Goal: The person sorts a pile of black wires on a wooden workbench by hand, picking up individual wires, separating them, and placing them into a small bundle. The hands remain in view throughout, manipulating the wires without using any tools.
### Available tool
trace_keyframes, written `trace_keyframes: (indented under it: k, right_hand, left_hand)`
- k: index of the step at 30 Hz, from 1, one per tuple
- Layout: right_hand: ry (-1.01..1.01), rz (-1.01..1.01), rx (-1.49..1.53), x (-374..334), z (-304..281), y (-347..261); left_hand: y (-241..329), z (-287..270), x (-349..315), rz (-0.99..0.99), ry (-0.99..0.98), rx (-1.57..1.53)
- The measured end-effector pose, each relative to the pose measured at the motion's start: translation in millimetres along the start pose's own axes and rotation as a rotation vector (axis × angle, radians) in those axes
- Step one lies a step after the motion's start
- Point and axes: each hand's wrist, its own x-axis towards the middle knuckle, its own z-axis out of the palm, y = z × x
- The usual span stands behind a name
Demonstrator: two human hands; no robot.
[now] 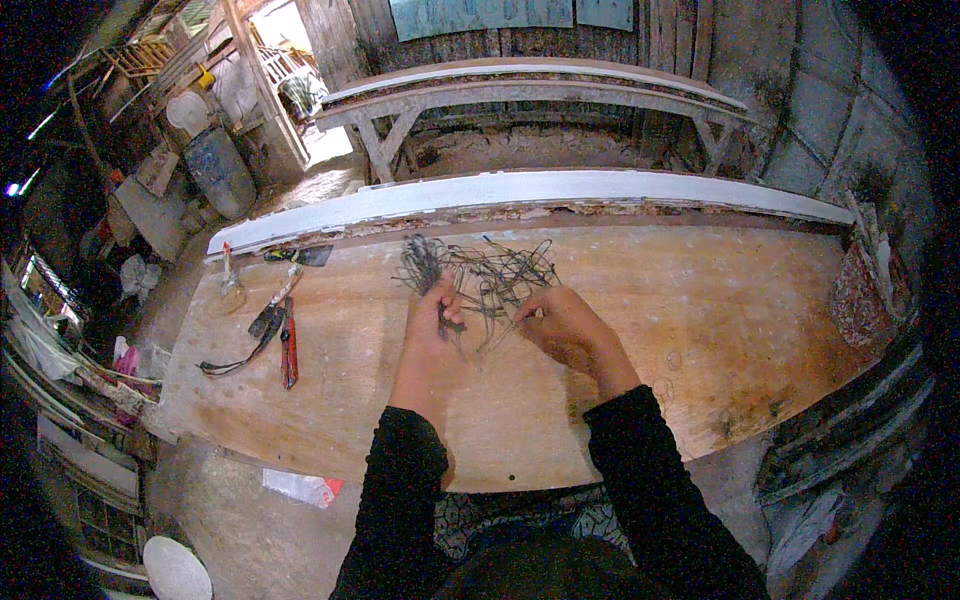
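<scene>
My left hand [437,308] is closed around a bunch of thin dark wire-like strands [422,262], whose looped ends stick up past the fingers. More of these strands lie in a loose tangle [515,272] on the wooden tabletop [720,310], between and beyond my hands. To the right, my right hand [568,328] pinches with thumb and fingertips at the near edge of the tangle, on what looks like a thin strand. Motion blurs the strands just below my left hand.
Left on the tabletop lie a red-handled tool [289,345], a dark strapped tool [268,322], a black-and-yellow tool [300,256] and a red-tipped container [228,280]. A white board [540,187] runs along the far edge. A crusted bag [860,300] stands at the right end.
</scene>
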Motion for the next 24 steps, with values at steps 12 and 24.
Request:
trace_keyframes:
  k: [12, 24]
  right_hand:
    - [0.368, -0.332, 0.024, 12, 6, -17]
    - [0.405, -0.324, 0.042, 14, 15, -12]
  left_hand:
    - [-25, 30, -29, -0.059, -0.173, 0.446]
    - [-47, -12, -3, 0.204, -0.179, 0.746]
